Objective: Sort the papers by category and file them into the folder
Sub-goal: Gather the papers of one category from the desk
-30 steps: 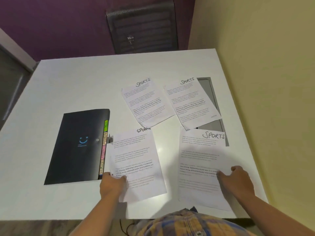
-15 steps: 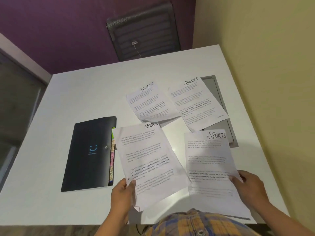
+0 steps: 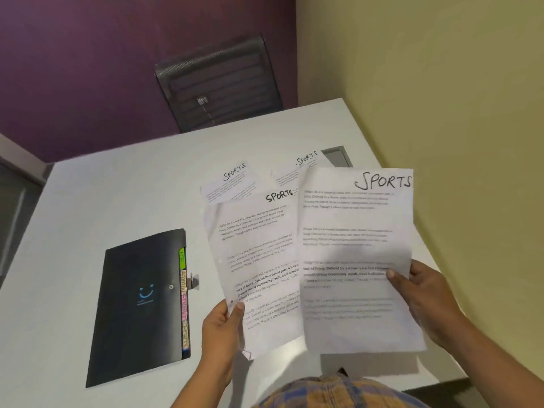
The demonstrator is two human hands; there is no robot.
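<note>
At a white table (image 3: 117,201) set against a yellow wall (image 3: 441,83), a person holds two printed sheets above the surface, each headed "SPORTS" by hand. The left hand (image 3: 220,325) pinches the first sheet (image 3: 259,260) at its lower left edge, thumb on top. The right hand (image 3: 418,293) pinches the second sheet (image 3: 353,231) at its right edge; this sheet overlaps the first. Two more SPORTS pages (image 3: 232,181) lie flat on the table beyond, partly hidden. The black folder (image 3: 138,304) lies closed to the left, well apart from the sheets, with coloured tabs (image 3: 184,298) along its right edge.
</note>
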